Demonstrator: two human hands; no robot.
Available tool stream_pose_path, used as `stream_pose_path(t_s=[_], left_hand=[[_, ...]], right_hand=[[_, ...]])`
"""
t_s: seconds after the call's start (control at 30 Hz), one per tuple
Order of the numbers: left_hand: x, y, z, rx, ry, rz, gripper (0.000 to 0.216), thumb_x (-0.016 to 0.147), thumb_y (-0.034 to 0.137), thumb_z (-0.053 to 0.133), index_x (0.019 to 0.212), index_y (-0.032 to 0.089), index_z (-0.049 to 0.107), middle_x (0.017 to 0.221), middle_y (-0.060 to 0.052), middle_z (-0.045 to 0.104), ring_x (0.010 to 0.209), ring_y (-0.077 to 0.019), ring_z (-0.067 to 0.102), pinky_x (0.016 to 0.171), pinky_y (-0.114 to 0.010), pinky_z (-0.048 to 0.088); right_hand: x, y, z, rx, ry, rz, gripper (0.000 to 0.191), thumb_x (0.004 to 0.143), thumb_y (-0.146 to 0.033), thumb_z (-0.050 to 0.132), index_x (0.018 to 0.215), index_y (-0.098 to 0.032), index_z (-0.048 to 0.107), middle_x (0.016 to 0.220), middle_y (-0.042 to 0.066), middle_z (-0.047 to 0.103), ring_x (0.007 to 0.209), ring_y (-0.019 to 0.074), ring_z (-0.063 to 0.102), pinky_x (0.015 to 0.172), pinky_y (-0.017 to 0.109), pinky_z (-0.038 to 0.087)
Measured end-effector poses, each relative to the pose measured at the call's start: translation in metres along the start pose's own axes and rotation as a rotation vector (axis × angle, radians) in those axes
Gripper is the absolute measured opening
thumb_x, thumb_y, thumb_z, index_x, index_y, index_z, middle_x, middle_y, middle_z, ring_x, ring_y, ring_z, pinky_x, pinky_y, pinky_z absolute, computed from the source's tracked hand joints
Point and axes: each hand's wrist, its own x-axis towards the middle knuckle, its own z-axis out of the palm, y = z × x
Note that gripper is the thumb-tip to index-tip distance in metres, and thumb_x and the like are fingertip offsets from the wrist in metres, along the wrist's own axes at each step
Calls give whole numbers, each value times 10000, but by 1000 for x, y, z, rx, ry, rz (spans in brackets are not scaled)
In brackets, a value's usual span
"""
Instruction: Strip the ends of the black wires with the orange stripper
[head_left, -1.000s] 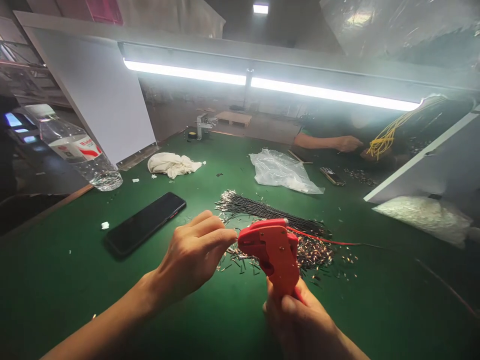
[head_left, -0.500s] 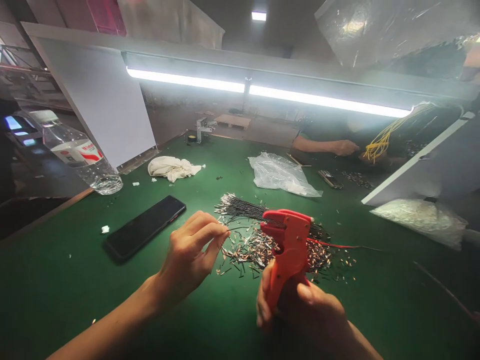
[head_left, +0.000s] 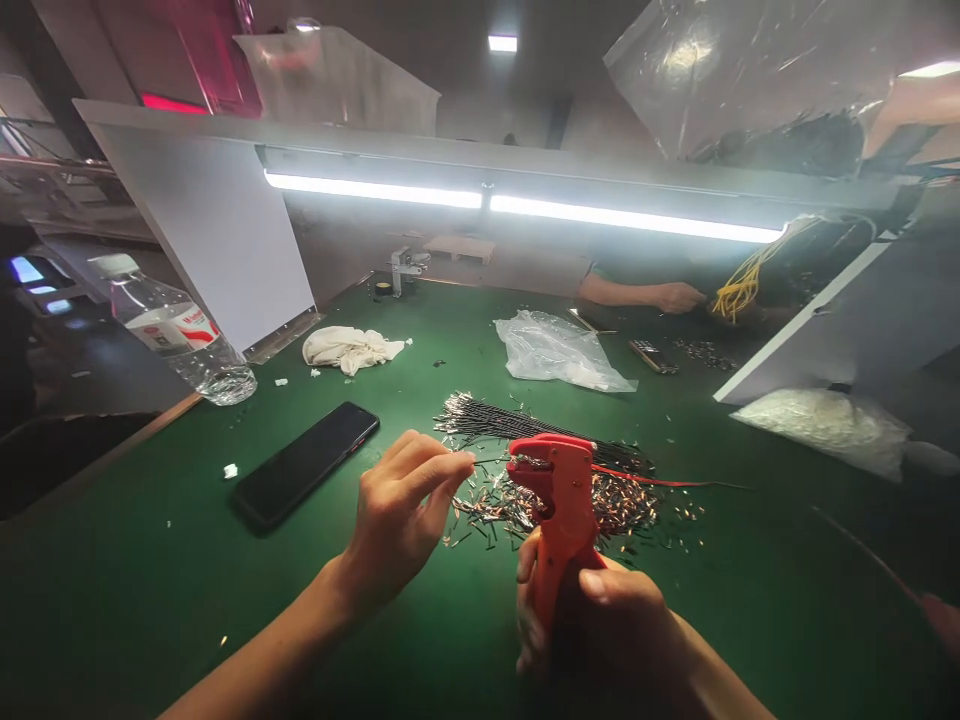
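Note:
Between thumb and fingers, my left hand (head_left: 409,495) pinches a thin black wire (head_left: 491,460). The wire's free end points right, at the jaws of a red wire stripper (head_left: 562,490); whether it lies between them I cannot tell. My right hand (head_left: 600,600) is wrapped round the stripper's handles and holds it upright. Behind the tool lies a bundle of black wires (head_left: 517,422) with bare silvery ends on the left. Under the jaws spreads a heap of cut wire scraps (head_left: 622,505), copper, silver and black.
On the left are a black phone (head_left: 307,465), a water bottle (head_left: 180,335) and a white cloth (head_left: 351,350). A clear plastic bag (head_left: 562,350) lies farther back. Another person's hand (head_left: 679,297) is near yellow wires (head_left: 739,285) at the far right. A filled bag (head_left: 825,425) rests below the right panel.
The stripper has shifted left, and its jaws are now close to my left hand's fingertips and the wire. The camera view has tilted slightly upward.

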Motion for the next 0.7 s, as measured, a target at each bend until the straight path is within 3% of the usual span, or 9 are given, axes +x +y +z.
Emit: stream_pose_path(t_s=[0.23,0.43,0.7], left_hand=[[-5,-7,0,33,-26,-20,190,825,38,630,935,191,654,799,-13,578,710,-117,510,599,-245,433],[-4,3,6,31,-84,-4,176,830,24,612,914,179,625,791,-18,588,720,-121,505,604,-244,432],[-1,7,5,41,-124,32,182,857,29,584,949,182,622,783,-16,588,705,-116,508,588,-232,433]], right_hand=[[1,4,-4,0,-35,14,422,768,-361,631,1077,-74,621,756,125,714,679,230,676,652,350,512],[2,1,-4,-55,-17,18,453,764,-358,643,1120,-79,607,802,134,726,716,240,688,668,356,514],[3,-1,-1,-111,-31,-20,417,729,-347,653,1038,-67,637,747,137,723,670,243,684,619,336,509]])
